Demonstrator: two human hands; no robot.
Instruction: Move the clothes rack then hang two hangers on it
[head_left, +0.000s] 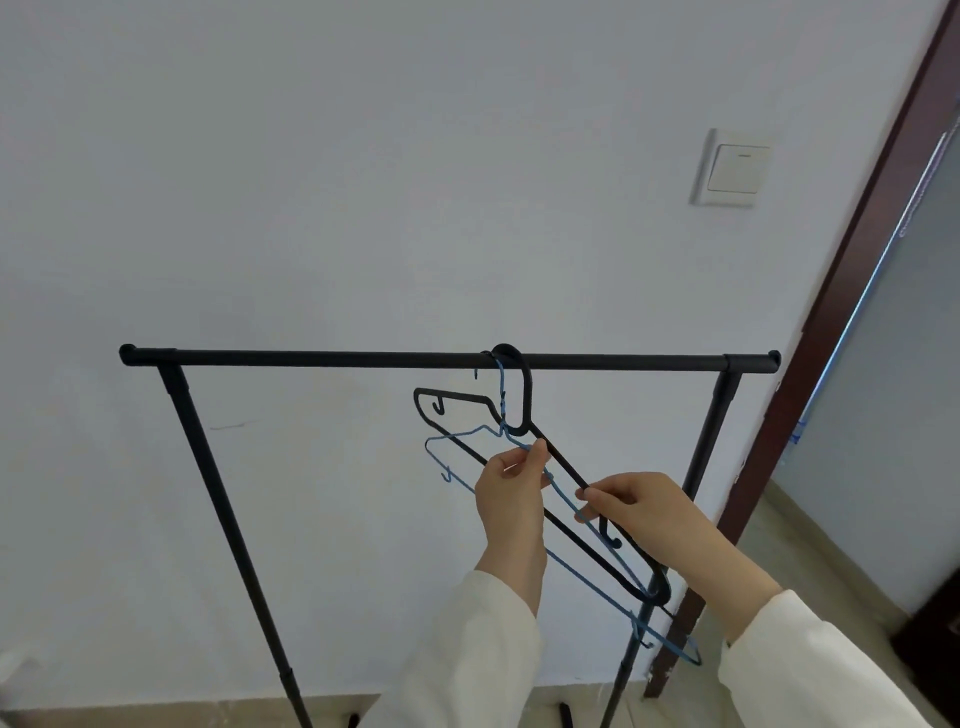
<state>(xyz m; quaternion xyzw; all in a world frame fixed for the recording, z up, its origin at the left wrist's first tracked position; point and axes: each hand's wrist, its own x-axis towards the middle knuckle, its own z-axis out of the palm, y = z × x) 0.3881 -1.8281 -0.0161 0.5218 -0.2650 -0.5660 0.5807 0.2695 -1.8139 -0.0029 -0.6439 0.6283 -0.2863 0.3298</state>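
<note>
Rack (332, 358) stands by the wall; I judge the move done. Both hooks sit over its bar: blue hanger (566, 501) & black hanger (563, 470). Left hand (511, 483) pinches the black one, right hand (641, 506) pinches both w/ fingertips. Left: let go, I reckon.

Left hand (511, 488) raised, fingers pinched; right hand (641, 506) likewise, apparently pinching.
</note>
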